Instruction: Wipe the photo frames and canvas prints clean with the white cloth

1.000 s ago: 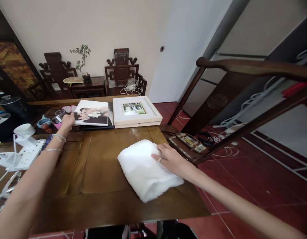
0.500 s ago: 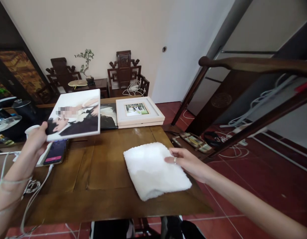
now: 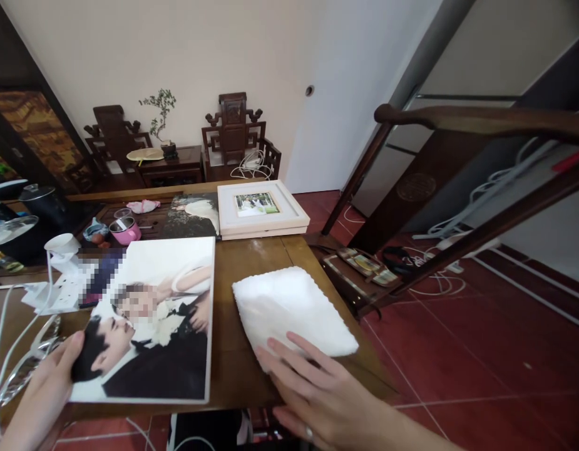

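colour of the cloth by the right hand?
The cloth is plain white; it shows best in the head view, the only one.

Straight beyond the left hand [image 3: 54,382], a white power strip [image 3: 66,291] lies on the tabletop [image 3: 251,250]. Farther off that way stand a blue teapot [image 3: 91,229] and, to its right, a pink cup [image 3: 126,233], with a black pot [image 3: 38,199] near the far edge. Well beyond the right hand [image 3: 320,398] and to its left, a pale frame [image 3: 261,222] lies just beside a dark print [image 3: 190,216]. Right of that hand stands a wooden chair [image 3: 414,188] on red tiles [image 3: 458,369]. Farthest past both hands, a bonsai [image 3: 162,113] stands between two armchairs [image 3: 234,119].
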Action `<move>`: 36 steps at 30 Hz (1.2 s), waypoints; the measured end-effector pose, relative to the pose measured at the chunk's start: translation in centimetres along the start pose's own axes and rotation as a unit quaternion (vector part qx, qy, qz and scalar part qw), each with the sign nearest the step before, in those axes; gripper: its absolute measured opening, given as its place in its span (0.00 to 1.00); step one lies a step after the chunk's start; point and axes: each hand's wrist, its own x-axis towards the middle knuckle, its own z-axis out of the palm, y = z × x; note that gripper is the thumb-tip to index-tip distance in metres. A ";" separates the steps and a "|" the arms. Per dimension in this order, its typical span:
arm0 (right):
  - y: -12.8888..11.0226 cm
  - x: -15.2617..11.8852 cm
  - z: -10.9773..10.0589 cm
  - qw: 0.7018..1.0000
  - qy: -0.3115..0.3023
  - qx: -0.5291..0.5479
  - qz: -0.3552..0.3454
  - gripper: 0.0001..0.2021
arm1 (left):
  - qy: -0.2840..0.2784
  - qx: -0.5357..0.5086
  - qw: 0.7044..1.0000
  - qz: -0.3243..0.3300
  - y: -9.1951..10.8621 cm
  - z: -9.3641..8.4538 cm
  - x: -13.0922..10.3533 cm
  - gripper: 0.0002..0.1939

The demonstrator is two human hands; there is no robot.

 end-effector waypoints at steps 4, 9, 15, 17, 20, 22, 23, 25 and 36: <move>0.1 0.7 1.7 0.996 -0.010 -0.034 0.083 0.09 | -0.050 -0.076 0.996 -0.008 -1.0 0.1 -0.6 0.09; 1.8 1.7 3.7 0.990 -0.034 -0.092 0.100 0.07 | -0.060 -0.075 0.995 -0.014 -2.0 0.6 -0.7 0.19; 4.0 3.8 2.6 0.993 -0.008 -0.065 0.096 0.07 | -0.128 -0.041 0.990 0.039 -3.9 1.3 0.7 0.32; 5.3 4.2 0.7 0.989 0.046 0.041 0.135 0.08 | -0.138 -0.022 0.987 0.079 -4.4 1.7 1.2 0.30; 7.3 4.4 -2.3 0.952 0.124 0.172 0.220 0.05 | -0.148 0.008 0.981 0.125 -4.7 2.4 1.7 0.27; 8.6 4.3 -3.7 0.927 0.154 0.208 0.273 0.02 | -0.149 0.034 0.978 0.143 -4.5 2.9 1.7 0.28; 9.1 4.2 -4.2 0.918 0.161 0.216 0.291 0.02 | -0.148 0.048 0.976 0.153 -4.3 3.1 1.7 0.29; 10.0 4.3 -5.0 0.912 0.163 0.219 0.307 0.02 | -0.145 0.079 0.970 0.181 -3.7 3.5 1.6 0.31; 12.8 3.7 -6.0 0.841 0.149 0.267 0.446 0.13 | -0.201 0.297 0.881 0.308 0.0 5.1 2.5 0.25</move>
